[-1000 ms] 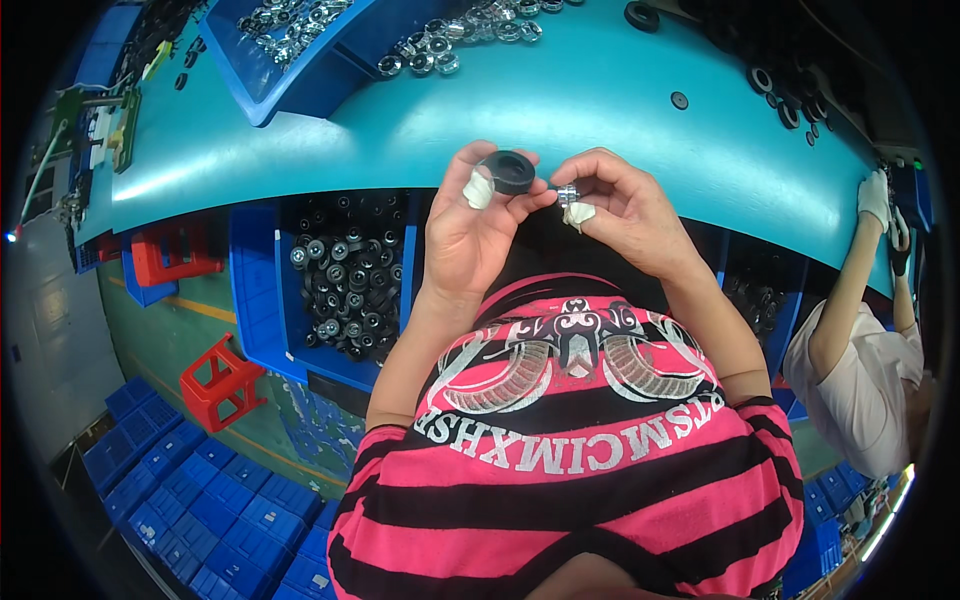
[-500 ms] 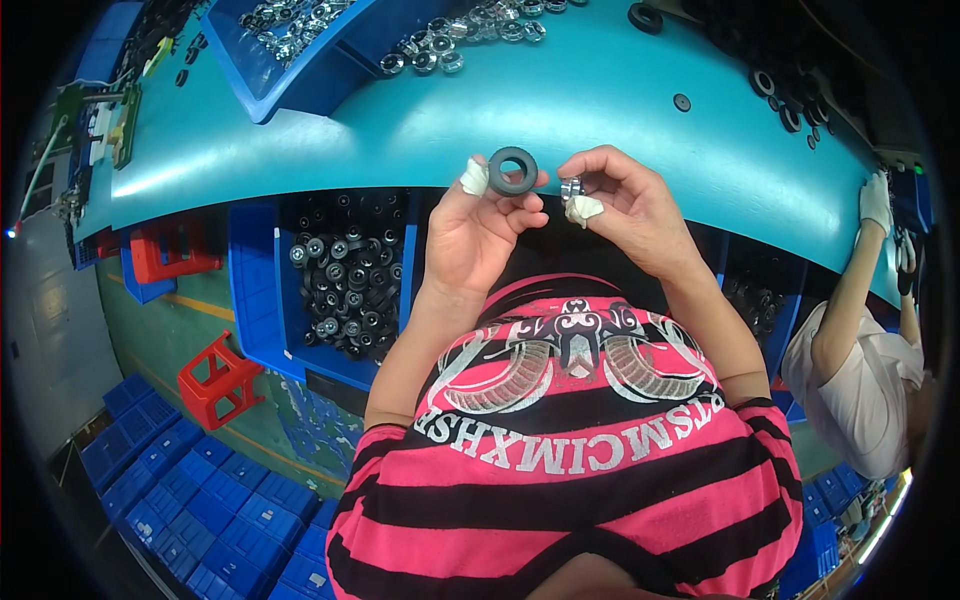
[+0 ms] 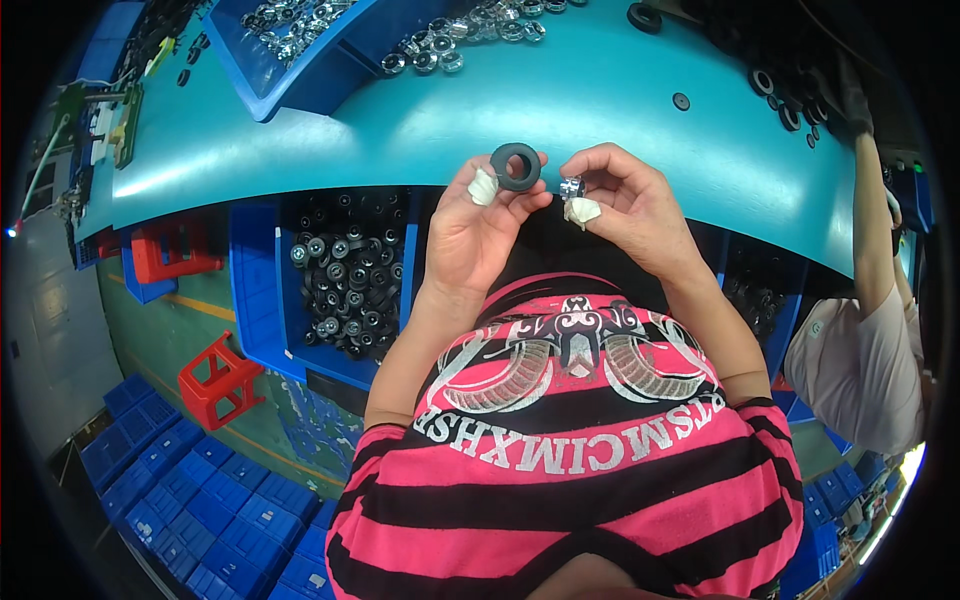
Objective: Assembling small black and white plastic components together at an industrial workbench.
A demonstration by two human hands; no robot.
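Observation:
A small black toy tyre [image 3: 501, 163] is gripped between the thumb and fingers of my left hand [image 3: 474, 225], its open hole showing. Across a short gap, my right hand [image 3: 637, 205] pinches a shiny chrome wheel hub [image 3: 572, 188] at its fingertips. White wrapping covers both thumbs. Hub and tyre are apart, held above the near edge of the teal table [image 3: 600, 110]. Left of my left forearm, a blue bin [image 3: 290, 290] holds many black wheels with tyres [image 3: 345, 280].
A blue tray [image 3: 262, 100] of chrome hubs stands at the far left, with loose hubs [image 3: 440, 45] beside it. Black tyres [image 3: 790, 115] lie at the far right, where a co-worker's arm [image 3: 872, 220] reaches. Red stools [image 3: 222, 380] and stacked blue crates [image 3: 220, 500] are on the left floor.
My left hand has turned slightly, tilting the tyre and bringing it a little toward the hub. My right hand barely moves. The co-worker's arm has reached farther over the table.

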